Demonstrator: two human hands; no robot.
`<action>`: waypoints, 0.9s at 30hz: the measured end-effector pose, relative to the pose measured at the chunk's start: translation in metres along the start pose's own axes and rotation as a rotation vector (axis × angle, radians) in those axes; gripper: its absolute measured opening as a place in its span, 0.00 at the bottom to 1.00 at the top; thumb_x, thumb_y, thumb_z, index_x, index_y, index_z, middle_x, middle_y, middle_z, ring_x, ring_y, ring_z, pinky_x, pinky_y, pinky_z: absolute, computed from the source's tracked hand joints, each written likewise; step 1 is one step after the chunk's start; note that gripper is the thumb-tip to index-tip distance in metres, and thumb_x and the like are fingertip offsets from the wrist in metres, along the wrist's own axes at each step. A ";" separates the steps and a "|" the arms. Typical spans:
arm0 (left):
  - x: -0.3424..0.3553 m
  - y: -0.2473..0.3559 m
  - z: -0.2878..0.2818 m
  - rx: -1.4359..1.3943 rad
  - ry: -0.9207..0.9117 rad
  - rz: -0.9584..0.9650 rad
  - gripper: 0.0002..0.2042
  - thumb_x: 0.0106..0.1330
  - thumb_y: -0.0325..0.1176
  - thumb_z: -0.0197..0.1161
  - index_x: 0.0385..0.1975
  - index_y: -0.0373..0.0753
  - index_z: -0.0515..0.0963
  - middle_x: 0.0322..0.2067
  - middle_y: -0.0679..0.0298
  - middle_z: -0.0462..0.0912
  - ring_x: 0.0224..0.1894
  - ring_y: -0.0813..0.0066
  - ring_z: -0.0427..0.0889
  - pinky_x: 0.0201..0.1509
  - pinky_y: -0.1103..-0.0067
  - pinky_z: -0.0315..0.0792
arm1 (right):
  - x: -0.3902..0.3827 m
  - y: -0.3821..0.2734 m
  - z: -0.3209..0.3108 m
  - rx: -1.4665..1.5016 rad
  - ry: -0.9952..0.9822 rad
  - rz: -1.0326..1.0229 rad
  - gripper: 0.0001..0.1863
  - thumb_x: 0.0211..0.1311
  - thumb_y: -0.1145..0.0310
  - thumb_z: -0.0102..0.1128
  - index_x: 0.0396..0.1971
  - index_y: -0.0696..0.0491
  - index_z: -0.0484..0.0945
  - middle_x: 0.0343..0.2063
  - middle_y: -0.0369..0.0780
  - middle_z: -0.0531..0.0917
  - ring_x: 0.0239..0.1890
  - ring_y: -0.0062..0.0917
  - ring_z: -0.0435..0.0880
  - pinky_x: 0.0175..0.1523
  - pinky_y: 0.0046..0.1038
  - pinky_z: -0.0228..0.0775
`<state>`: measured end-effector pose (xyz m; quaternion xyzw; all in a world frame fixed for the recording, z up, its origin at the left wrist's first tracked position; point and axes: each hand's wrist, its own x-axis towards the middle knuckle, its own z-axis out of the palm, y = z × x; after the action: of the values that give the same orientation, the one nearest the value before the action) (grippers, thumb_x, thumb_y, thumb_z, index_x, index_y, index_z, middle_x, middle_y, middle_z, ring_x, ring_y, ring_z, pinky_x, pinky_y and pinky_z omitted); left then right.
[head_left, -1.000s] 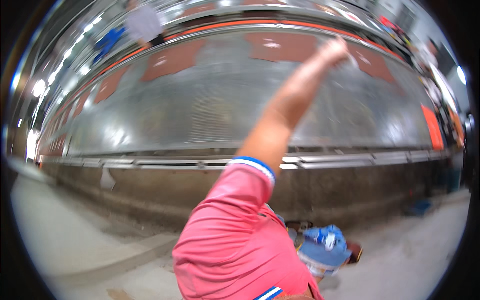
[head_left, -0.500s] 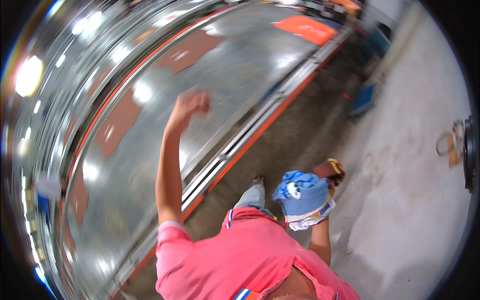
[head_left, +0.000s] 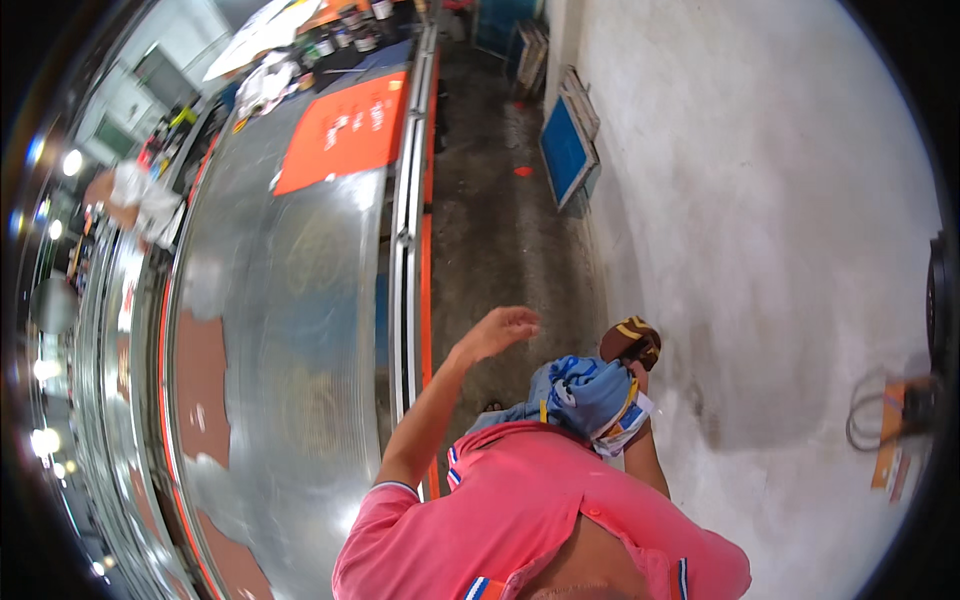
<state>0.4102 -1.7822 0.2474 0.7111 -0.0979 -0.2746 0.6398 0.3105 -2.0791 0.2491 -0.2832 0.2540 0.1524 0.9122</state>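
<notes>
My left hand (head_left: pixel 500 333) hangs in the air over the aisle, right of the long table. Its fingers are loosely bent, and nothing shows in them. Close to my body on the right, my right hand (head_left: pixel 640 378) grips a bunched blue cloth (head_left: pixel 590 385) with a white and dark print. White and yellow pieces (head_left: pixel 624 425) hang at that bundle's lower side. A brown thing with yellow stripes (head_left: pixel 632 342) sticks out above the same hand; its kind I cannot make out. The bundle hides most of my right fingers.
Along my left runs a long metal-topped table (head_left: pixel 300 280) with an orange-edged rail. On it lie an orange sheet (head_left: pixel 345 133), brown patches (head_left: pixel 203 385) and, farther off, several jars (head_left: pixel 350 30). A blue framed screen (head_left: pixel 567 150) leans on the white wall (head_left: pixel 740 200).
My view has swung round to look down the aisle. The left hand has gone from over the table to over the aisle, nearer the blue cloth. My right hand still holds its bundle.
</notes>
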 end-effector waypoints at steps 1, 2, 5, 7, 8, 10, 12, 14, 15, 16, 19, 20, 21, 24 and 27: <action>0.026 -0.010 -0.022 0.066 -0.024 0.043 0.19 0.65 0.40 0.62 0.49 0.32 0.79 0.37 0.62 0.85 0.40 0.76 0.82 0.44 0.79 0.75 | 0.012 -0.003 0.007 0.038 0.006 0.048 0.15 0.62 0.56 0.53 0.41 0.50 0.78 0.37 0.39 0.84 0.42 0.30 0.83 0.53 0.32 0.75; 0.054 -0.018 -0.042 0.125 -0.060 0.088 0.19 0.65 0.40 0.62 0.48 0.31 0.79 0.37 0.62 0.85 0.39 0.76 0.82 0.44 0.79 0.75 | 0.026 -0.005 0.018 0.076 0.016 0.027 0.15 0.62 0.55 0.53 0.41 0.50 0.78 0.37 0.39 0.85 0.42 0.30 0.83 0.53 0.32 0.75; 0.162 -0.093 -0.139 0.141 0.157 -0.213 0.18 0.65 0.38 0.62 0.51 0.36 0.79 0.41 0.61 0.85 0.44 0.72 0.82 0.46 0.78 0.74 | 0.143 -0.036 0.067 0.114 -0.017 0.062 0.16 0.61 0.54 0.54 0.39 0.50 0.79 0.37 0.39 0.85 0.42 0.29 0.83 0.54 0.31 0.74; 0.186 -0.179 -0.187 0.484 0.519 -0.336 0.20 0.63 0.41 0.62 0.48 0.33 0.80 0.39 0.54 0.85 0.44 0.59 0.84 0.44 0.71 0.75 | 0.226 -0.072 0.107 0.060 -0.026 0.127 0.16 0.60 0.53 0.55 0.36 0.50 0.79 0.36 0.38 0.85 0.41 0.29 0.83 0.53 0.31 0.75; 0.183 -0.219 -0.207 0.493 0.666 -0.581 0.18 0.60 0.41 0.58 0.44 0.36 0.81 0.40 0.48 0.84 0.45 0.47 0.82 0.45 0.65 0.76 | 0.273 -0.092 0.132 0.017 -0.025 0.137 0.16 0.59 0.53 0.55 0.35 0.50 0.80 0.34 0.38 0.85 0.40 0.29 0.84 0.52 0.31 0.75; 0.148 -0.260 -0.211 0.119 0.628 -0.962 0.15 0.61 0.40 0.58 0.42 0.38 0.82 0.33 0.52 0.84 0.36 0.52 0.83 0.38 0.64 0.76 | 0.363 -0.128 0.145 0.019 -0.111 0.294 0.15 0.58 0.54 0.56 0.34 0.50 0.80 0.31 0.37 0.85 0.37 0.29 0.85 0.50 0.31 0.77; 0.116 -0.264 -0.200 -0.075 0.449 -1.034 0.13 0.64 0.39 0.58 0.37 0.37 0.83 0.24 0.60 0.82 0.24 0.62 0.79 0.31 0.64 0.75 | 0.420 -0.165 0.204 -0.053 -0.017 0.254 0.14 0.57 0.55 0.58 0.33 0.50 0.80 0.29 0.36 0.85 0.35 0.27 0.85 0.48 0.30 0.78; 0.104 -0.241 -0.188 -0.129 0.380 -1.092 0.13 0.64 0.39 0.58 0.37 0.36 0.82 0.25 0.58 0.82 0.26 0.60 0.79 0.32 0.63 0.74 | 0.472 -0.195 0.250 -0.108 -0.008 0.262 0.15 0.58 0.57 0.58 0.39 0.50 0.79 0.33 0.36 0.85 0.38 0.25 0.84 0.49 0.28 0.77; 0.106 -0.226 -0.191 -0.156 0.377 -1.133 0.13 0.64 0.39 0.57 0.37 0.36 0.82 0.25 0.57 0.82 0.27 0.60 0.80 0.32 0.63 0.74 | 0.499 -0.212 0.275 -0.142 -0.011 0.242 0.15 0.58 0.57 0.57 0.41 0.50 0.79 0.34 0.36 0.85 0.38 0.25 0.84 0.49 0.28 0.77; 0.114 -0.214 -0.199 -0.186 0.385 -1.173 0.14 0.64 0.39 0.57 0.37 0.36 0.82 0.26 0.56 0.82 0.28 0.59 0.80 0.33 0.63 0.74 | 0.531 -0.227 0.295 -0.177 -0.021 0.222 0.16 0.58 0.58 0.57 0.43 0.50 0.79 0.35 0.36 0.85 0.39 0.25 0.84 0.50 0.28 0.77; 0.161 -0.205 -0.226 -0.266 0.419 -1.241 0.14 0.64 0.40 0.56 0.36 0.34 0.82 0.27 0.53 0.82 0.30 0.57 0.81 0.35 0.62 0.74 | 0.636 -0.257 0.316 -0.191 -0.040 0.388 0.18 0.59 0.59 0.55 0.47 0.50 0.77 0.39 0.37 0.84 0.42 0.26 0.84 0.52 0.28 0.75; 0.186 -0.205 -0.246 -0.274 0.423 -1.246 0.15 0.65 0.40 0.56 0.36 0.34 0.82 0.27 0.52 0.82 0.31 0.56 0.81 0.35 0.62 0.74 | 0.670 -0.263 0.332 -0.186 -0.042 0.425 0.18 0.60 0.59 0.55 0.47 0.50 0.77 0.40 0.37 0.84 0.42 0.26 0.84 0.53 0.28 0.75; 0.214 -0.206 -0.269 -0.268 0.415 -1.252 0.15 0.65 0.40 0.55 0.35 0.33 0.82 0.27 0.51 0.82 0.32 0.55 0.81 0.36 0.62 0.73 | 0.694 -0.266 0.351 -0.174 -0.061 0.330 0.20 0.58 0.57 0.56 0.48 0.50 0.77 0.40 0.37 0.84 0.43 0.27 0.83 0.54 0.28 0.74; 0.339 -0.223 -0.358 -0.181 0.415 -1.135 0.16 0.65 0.40 0.54 0.35 0.32 0.81 0.28 0.49 0.82 0.34 0.53 0.82 0.38 0.61 0.73 | 0.787 -0.283 0.382 -0.143 -0.015 0.455 0.17 0.56 0.57 0.58 0.42 0.51 0.77 0.36 0.38 0.84 0.39 0.29 0.83 0.50 0.29 0.76; 0.505 -0.235 -0.501 0.009 0.498 -0.830 0.17 0.65 0.41 0.53 0.34 0.31 0.81 0.29 0.46 0.82 0.36 0.50 0.83 0.40 0.60 0.73 | 0.854 -0.299 0.441 -0.258 0.066 0.310 0.14 0.58 0.57 0.57 0.38 0.50 0.78 0.34 0.37 0.83 0.38 0.27 0.82 0.49 0.27 0.75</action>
<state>1.0380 -1.5629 -0.0975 0.7369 0.3491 -0.3277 0.4772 1.3070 -1.9397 0.2240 -0.3603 0.3025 0.3130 0.8250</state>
